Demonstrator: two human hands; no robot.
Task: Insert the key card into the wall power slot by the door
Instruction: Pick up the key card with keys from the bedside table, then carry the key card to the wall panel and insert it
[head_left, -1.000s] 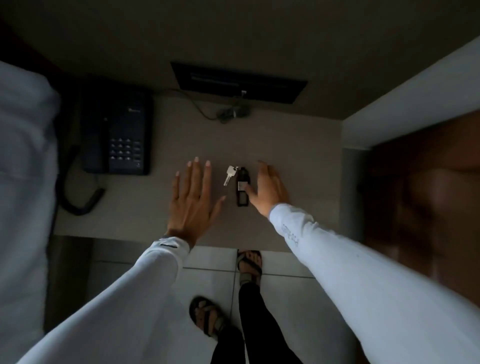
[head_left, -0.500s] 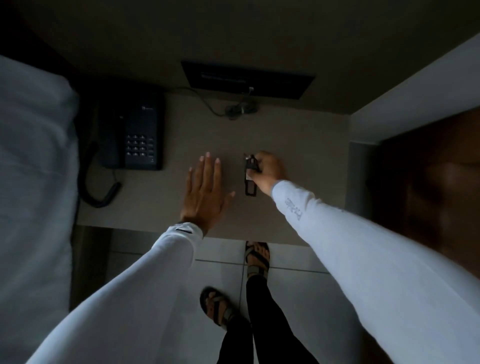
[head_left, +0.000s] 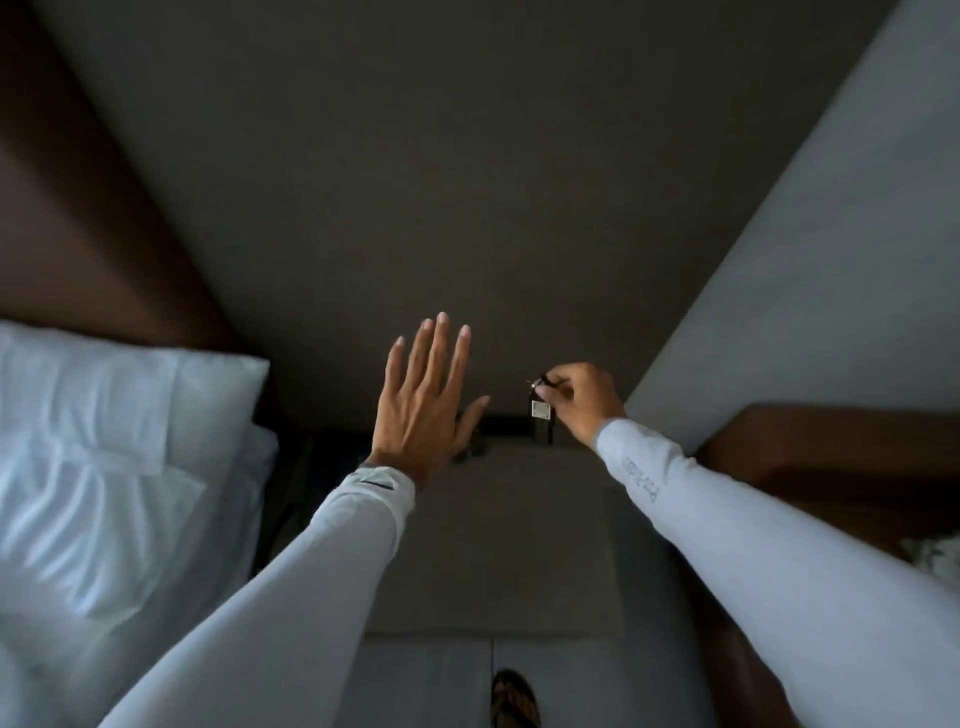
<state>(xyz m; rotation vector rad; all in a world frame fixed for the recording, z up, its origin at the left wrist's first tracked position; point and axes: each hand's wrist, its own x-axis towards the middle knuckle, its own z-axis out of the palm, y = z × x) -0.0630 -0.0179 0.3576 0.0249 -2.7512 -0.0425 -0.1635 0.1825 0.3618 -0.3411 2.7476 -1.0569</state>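
Note:
My right hand (head_left: 582, 402) pinches the top of a dark key card tag (head_left: 541, 420) with a small pale label, and the tag hangs down in the air above the bedside table (head_left: 519, 545). A metal key ring shows at my fingertips. My left hand (head_left: 423, 400) is raised beside it, flat, fingers spread, holding nothing. A dark panel (head_left: 506, 426) on the wall sits just behind and below both hands. No wall power slot or door is visible in this view.
A bed with a white pillow (head_left: 119, 415) fills the left side, against a brown headboard (head_left: 78, 234). A pale wall (head_left: 805, 260) and brown wooden furniture (head_left: 831, 467) stand on the right. Tiled floor and my sandalled foot (head_left: 514, 699) show below.
My right hand has lifted the key tag off the table. The left hand rose from the tabletop. The view tilted upward, so the telephone has left the frame.

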